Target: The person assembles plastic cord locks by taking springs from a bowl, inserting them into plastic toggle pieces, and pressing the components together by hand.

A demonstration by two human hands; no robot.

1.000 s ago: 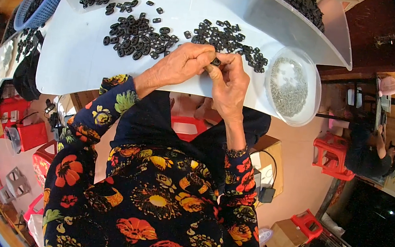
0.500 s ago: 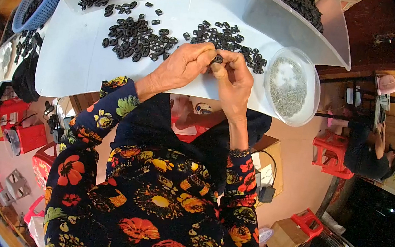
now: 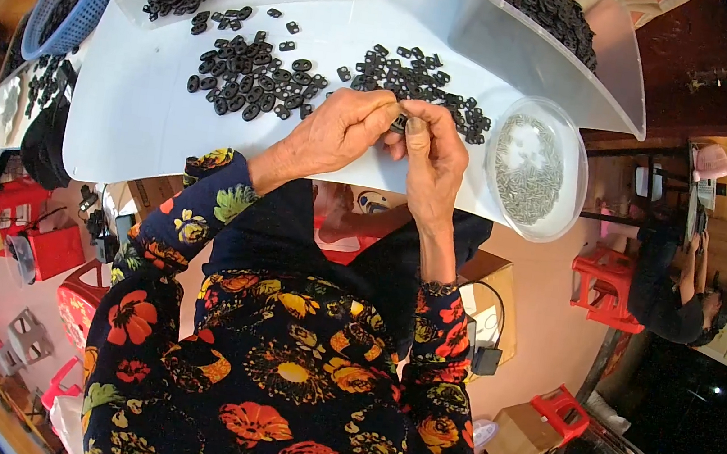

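Observation:
Close together over the near edge of the white table (image 3: 122, 120), my left hand (image 3: 339, 133) and my right hand (image 3: 434, 158) pinch one small black plastic piece (image 3: 400, 124) between thumbs and fingertips. Fingers cover most of it, so whether a pin sits in it cannot be seen. Beyond my left hand lies a loose pile of black oval two-holed pieces (image 3: 251, 111). A second pile of smaller black pieces (image 3: 413, 79) spreads just past my fingers. To the right stands a round clear tub (image 3: 576, 176) holding many small silvery pins (image 3: 527, 188).
Two large translucent bins, one at the back left (image 3: 390, 12) and one at the back right (image 3: 536, 76), hold heaps of black pieces. A blue basket (image 3: 85, 16) stands far left. Red stools (image 3: 597, 283) and another person (image 3: 669, 292) are off to the right.
Both hands stay together and have shifted slightly nearer to me. The black piece has turned a little between the fingertips. The person at the right has shifted slightly.

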